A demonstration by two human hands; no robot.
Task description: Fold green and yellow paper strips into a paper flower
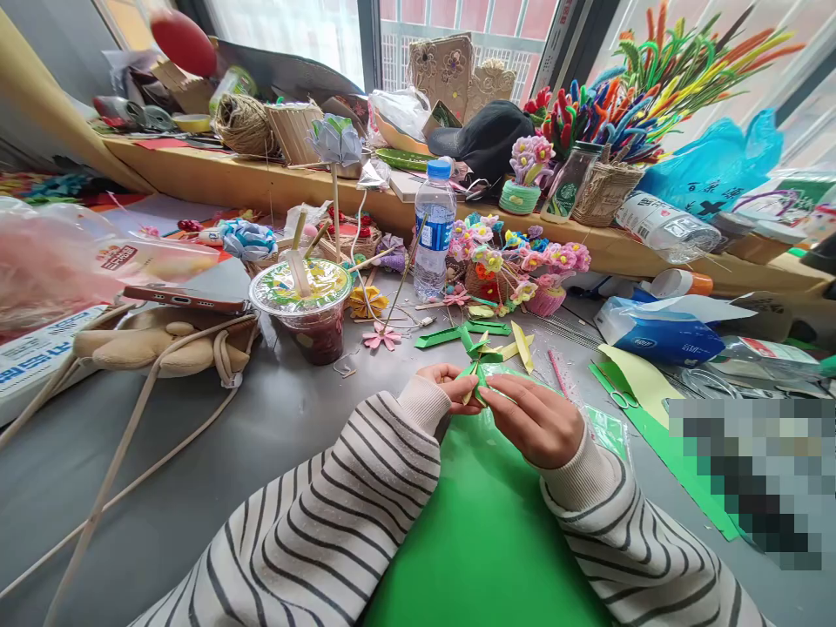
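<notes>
Between my hands is a folded green and yellow paper piece (481, 376), its narrow strips sticking up and outward. My left hand (450, 383) pinches it from the left. From the right, the fingertips of my right hand (535, 414) press on its side. Just behind lie folded green paper strips (439, 337) and pale yellow folded strips (522, 346). A pink paper flower (381, 337) on a thin stem is to the left of them. Under my hands and forearms spreads a glossy green sheet (483, 531).
A lidded drink cup (304, 309) and a phone on a tan bag (173, 344) stand left. Behind are a water bottle (434, 228) and pipe-cleaner flowers (515, 261). At right lie scissors (623, 399), green and yellow paper (679, 461) and a blue tissue pack (659, 331).
</notes>
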